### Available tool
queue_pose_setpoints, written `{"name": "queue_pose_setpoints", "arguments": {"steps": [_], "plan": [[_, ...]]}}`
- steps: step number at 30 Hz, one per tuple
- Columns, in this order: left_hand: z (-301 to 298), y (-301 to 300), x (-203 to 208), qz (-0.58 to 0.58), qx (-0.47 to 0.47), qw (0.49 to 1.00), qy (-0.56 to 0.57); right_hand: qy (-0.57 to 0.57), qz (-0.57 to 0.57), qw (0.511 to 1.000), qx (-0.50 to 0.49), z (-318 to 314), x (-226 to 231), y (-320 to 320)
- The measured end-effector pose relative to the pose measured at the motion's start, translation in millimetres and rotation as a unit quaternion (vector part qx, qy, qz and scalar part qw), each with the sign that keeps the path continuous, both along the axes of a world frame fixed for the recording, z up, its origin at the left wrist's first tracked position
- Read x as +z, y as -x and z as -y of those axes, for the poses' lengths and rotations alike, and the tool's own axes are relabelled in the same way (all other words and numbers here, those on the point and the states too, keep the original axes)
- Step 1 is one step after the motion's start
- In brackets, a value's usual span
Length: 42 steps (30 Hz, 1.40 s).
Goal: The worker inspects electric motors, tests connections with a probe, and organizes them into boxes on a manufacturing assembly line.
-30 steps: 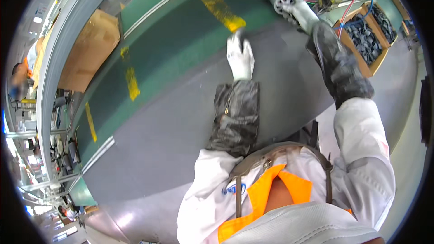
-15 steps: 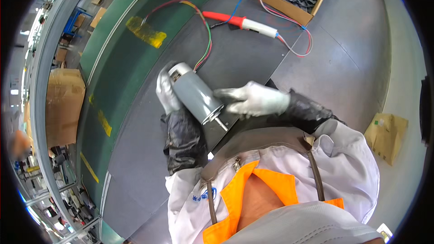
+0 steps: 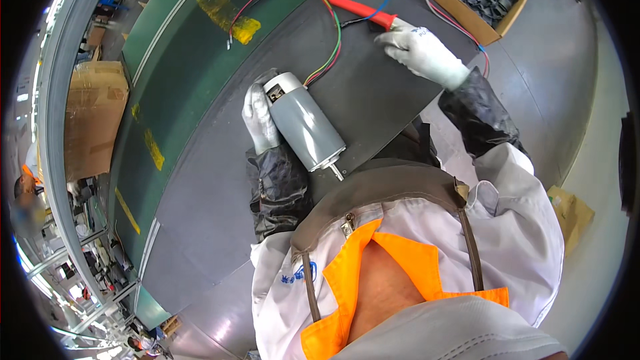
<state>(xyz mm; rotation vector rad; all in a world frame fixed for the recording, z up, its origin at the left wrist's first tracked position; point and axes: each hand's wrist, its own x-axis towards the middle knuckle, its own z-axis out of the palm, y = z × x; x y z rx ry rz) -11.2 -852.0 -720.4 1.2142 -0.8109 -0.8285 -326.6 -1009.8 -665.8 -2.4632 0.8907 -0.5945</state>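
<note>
A grey cylindrical electric motor [image 3: 307, 123] with a white end cap and a metal shaft lies slanted across my left forearm side. My left hand [image 3: 260, 115], in a whitish glove, is closed around its capped end. Red, yellow and green wires run from that end to bare terminals on the green strip. Farther right, my gloved right hand [image 3: 427, 57] is over the white handle of a red-and-white probe tool [image 3: 363, 12]. Its fingers are partly stretched out past the handle, which the hand mostly covers. Whether they touch the handle is hidden.
A cardboard box [image 3: 503, 10] of dark flat pieces stands at the far right, with blue and red-white cables beside it. The dark work surface [image 3: 220, 153] borders a green belt [image 3: 180, 73] with yellow marks. A large carton [image 3: 97, 117] stands beyond at left.
My right hand has left the motor's shaft end and moved far and right to the probe tool. My left hand keeps hold of the motor. The whole view has shifted.
</note>
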Motion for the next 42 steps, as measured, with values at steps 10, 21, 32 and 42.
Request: {"name": "queue_pose_setpoints", "arguments": {"steps": [10, 21, 32, 42], "plan": [[-7, -8, -9, 0.029, 0.033, 0.999, -0.015, 0.116, -0.152, 0.973, -0.129, 22, -25, -66], [3, 6, -4, 0.033, 0.098, 0.995, 0.003, 0.128, -0.105, 0.975, -0.149, 8, 2, -54], [4, 17, -3, 0.001, 0.065, 0.998, 0.016, -0.465, 0.242, 0.848, -0.078, -70, 41, -143], [1, 12, -5, 0.015, 0.051, 0.998, 0.015, -0.466, 0.166, 0.867, -0.055, -66, 29, -152]]}}
